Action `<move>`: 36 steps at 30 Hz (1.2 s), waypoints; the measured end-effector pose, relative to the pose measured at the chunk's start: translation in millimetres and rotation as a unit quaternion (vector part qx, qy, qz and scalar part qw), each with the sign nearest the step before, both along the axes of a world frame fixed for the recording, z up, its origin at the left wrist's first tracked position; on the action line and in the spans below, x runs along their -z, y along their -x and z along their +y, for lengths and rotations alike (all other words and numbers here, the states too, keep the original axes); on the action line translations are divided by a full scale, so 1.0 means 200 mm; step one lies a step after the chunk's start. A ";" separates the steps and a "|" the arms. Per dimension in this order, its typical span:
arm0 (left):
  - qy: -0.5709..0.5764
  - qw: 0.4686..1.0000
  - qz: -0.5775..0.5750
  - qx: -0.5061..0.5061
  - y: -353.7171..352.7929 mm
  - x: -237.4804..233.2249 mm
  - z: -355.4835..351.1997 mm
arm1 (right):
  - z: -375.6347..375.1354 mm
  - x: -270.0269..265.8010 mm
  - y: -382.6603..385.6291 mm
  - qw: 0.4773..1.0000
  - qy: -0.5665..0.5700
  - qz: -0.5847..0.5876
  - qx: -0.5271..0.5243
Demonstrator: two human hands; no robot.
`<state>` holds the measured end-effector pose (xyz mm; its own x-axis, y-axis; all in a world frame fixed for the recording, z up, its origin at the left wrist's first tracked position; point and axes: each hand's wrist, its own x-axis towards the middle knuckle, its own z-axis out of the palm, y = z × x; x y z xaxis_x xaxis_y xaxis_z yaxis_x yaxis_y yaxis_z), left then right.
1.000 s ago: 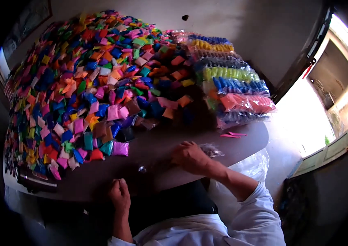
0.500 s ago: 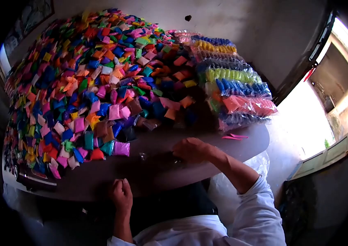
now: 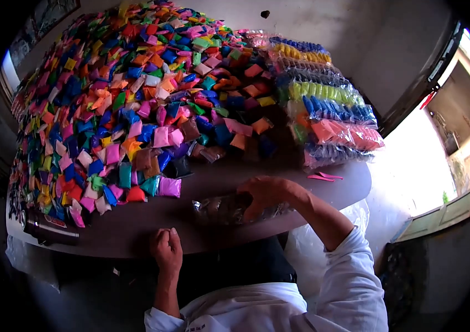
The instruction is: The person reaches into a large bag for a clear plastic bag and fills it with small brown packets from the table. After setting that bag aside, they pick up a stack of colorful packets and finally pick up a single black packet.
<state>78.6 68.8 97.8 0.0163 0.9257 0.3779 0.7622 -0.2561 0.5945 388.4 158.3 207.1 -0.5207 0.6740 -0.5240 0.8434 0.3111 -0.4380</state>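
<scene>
On the near part of the table, a long clear plastic pack (image 3: 215, 210) with dark contents lies on its side. My right hand (image 3: 262, 196) curves over its middle and right part, thumb and fingers bent round it; some fingertips are hidden. At the table's front edge, my left hand (image 3: 167, 246) is closed in a fist with the thumb on top, and nothing shows in it. Left of the pack, a purple packet (image 3: 169, 187) marks the near edge of a large heap of small coloured packets (image 3: 135, 110).
Long clear packs of sorted coloured packets (image 3: 329, 110) are stacked at the right back. Two pink strips (image 3: 324, 176) lie near the table's right end. A dark cylindrical object (image 3: 52, 231) sits at the left front edge. Clear plastic (image 3: 304, 243) hangs beside the table.
My right hand has gone from a bunched shape to curving round the pack, which now shows much more plainly. My left hand stays closed. The whole view has shifted slightly.
</scene>
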 end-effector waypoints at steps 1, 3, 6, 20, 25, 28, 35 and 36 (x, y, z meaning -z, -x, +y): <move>-0.005 1.000 0.002 0.002 0.00 0.00 0.00 | 0.00 0.03 0.00 1.000 -0.019 -0.010 0.001; -0.007 1.000 -0.014 0.000 -0.01 0.00 0.00 | 0.00 0.09 -0.01 0.999 -0.039 0.008 -0.005; 0.005 0.999 -0.032 0.000 -0.01 0.01 0.00 | -0.03 0.10 -0.03 0.997 -0.070 0.037 -0.022; -0.011 1.000 -0.017 -0.012 -0.06 -0.01 0.04 | -0.06 -0.85 -0.73 0.934 -0.276 0.019 0.228; -0.001 0.997 0.068 -0.022 -0.02 0.08 0.04 | 0.30 -0.91 -1.39 0.848 -0.370 0.121 0.360; -0.016 0.997 0.068 -0.033 0.00 0.14 0.05 | 0.48 -0.92 -1.61 0.836 -0.425 0.066 0.341; -0.141 0.975 0.170 -0.028 0.11 0.29 0.02 | 0.83 -0.79 -1.89 0.828 -0.458 0.045 0.321; -0.148 0.969 0.196 -0.023 0.14 0.34 0.03 | 0.85 -0.79 -1.85 0.829 -0.440 0.048 0.341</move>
<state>49.8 74.2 30.1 0.1745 0.7808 0.5999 0.9293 -0.3321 0.1619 759.2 328.0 366.0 0.1289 0.9278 0.3501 0.9288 0.0107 -0.3705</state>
